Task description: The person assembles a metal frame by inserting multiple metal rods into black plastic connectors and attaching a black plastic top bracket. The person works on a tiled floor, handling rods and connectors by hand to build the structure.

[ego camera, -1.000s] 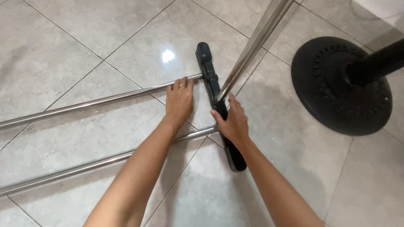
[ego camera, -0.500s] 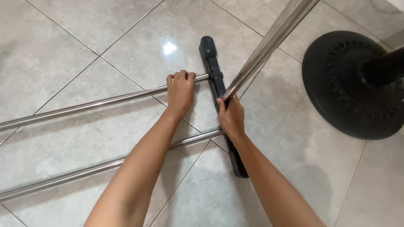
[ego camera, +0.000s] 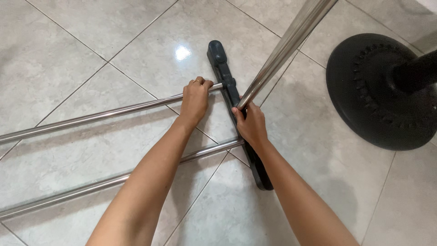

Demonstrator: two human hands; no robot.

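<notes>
Fingers of the left hand [ego camera: 195, 98] wrap the upper steel tube [ego camera: 104, 111] just beside the black crossbar [ego camera: 236, 109], while the right hand [ego camera: 250, 125] clamps the slanted pole [ego camera: 282, 50] where it meets that bar. Its palm hides the joint; 2 tubes run off-frame away from the crossbar, and a round black base [ego camera: 378, 91] sits near.

1. Left hand [ego camera: 195, 98] grips the far horizontal chrome steel tube [ego camera: 91, 116] beside the long black plastic base bar [ego camera: 236, 109].
2. Right hand [ego camera: 251, 125] clasps the slanted chrome steel pole [ego camera: 287, 45] at the bar.
3. Round black fan base [ego camera: 373, 100] stands right on grey floor tiles [ego camera: 68, 54].
</notes>
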